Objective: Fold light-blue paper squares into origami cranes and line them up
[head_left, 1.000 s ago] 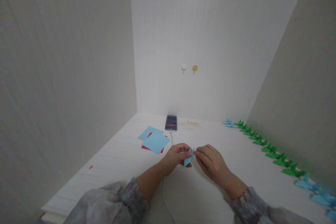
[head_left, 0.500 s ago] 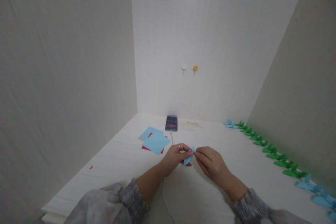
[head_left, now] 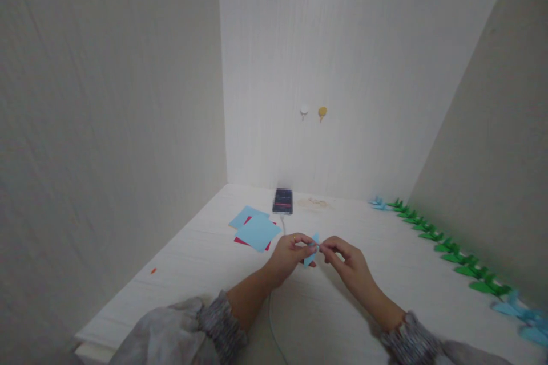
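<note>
A small folded piece of light blue paper (head_left: pixel 312 251) is held between both hands just above the white table (head_left: pixel 205 251). My left hand (head_left: pixel 290 255), with a ring on one finger, pinches the paper from the left. From the right, my right hand (head_left: pixel 347 265) pinches its upper tip with thumb and forefinger. Both hands sit near the middle of the table.
Flat blue and red paper squares (head_left: pixel 256 230) lie left of the hands, with a phone (head_left: pixel 282 201) and its white cable (head_left: pixel 274 319) behind. A row of folded green (head_left: pixel 445 251) and blue paper figures (head_left: pixel 522 319) runs along the right wall. Two small hooks (head_left: pixel 313 112) are on the back wall.
The hands have drawn slightly closer together on the paper and the fold looks narrower and more upright. The view has shifted a little to the left.
</note>
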A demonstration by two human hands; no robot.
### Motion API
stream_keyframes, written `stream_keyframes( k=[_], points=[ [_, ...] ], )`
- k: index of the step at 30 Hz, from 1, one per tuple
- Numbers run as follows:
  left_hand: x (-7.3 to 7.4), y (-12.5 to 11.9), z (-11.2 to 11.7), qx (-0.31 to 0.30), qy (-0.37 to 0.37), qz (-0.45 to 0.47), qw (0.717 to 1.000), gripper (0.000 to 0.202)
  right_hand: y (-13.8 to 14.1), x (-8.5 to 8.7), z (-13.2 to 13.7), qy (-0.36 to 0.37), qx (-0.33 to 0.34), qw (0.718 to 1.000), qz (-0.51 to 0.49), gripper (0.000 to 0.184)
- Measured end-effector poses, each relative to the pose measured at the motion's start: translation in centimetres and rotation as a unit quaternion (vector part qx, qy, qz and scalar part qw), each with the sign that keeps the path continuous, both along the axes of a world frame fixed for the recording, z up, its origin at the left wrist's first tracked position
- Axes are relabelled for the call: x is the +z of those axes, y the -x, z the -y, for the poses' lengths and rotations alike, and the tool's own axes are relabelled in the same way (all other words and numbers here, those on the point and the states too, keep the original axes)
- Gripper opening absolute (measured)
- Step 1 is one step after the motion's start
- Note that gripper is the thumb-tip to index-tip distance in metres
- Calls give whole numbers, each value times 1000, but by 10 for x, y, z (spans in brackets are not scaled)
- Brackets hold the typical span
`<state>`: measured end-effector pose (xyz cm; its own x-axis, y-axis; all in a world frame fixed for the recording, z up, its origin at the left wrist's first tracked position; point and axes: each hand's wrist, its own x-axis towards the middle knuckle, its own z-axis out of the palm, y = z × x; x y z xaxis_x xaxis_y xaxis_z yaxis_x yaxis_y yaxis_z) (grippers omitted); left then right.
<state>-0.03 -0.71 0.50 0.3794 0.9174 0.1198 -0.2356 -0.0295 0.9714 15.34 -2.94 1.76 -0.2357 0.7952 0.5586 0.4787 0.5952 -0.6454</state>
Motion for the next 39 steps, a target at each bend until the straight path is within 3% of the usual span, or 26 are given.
stream_keyframes(
  k=[5,10,21,39],
  points=[
    [-1,0,0,-8,-3,-7,1000,32,-1,0,-5,141,28,986,-79,23],
    [-7,-2,-4,-17,-26,-34,999,30,-3,2,-7,216,48,967,-126,22],
    [-14,2,-7,-6,-103,-96,990,20,-4,7,-6,286,97,946,-117,20],
    [-18,7,-8,-18,-229,-221,948,20,-7,3,-9,302,118,945,-53,19]
  ],
)
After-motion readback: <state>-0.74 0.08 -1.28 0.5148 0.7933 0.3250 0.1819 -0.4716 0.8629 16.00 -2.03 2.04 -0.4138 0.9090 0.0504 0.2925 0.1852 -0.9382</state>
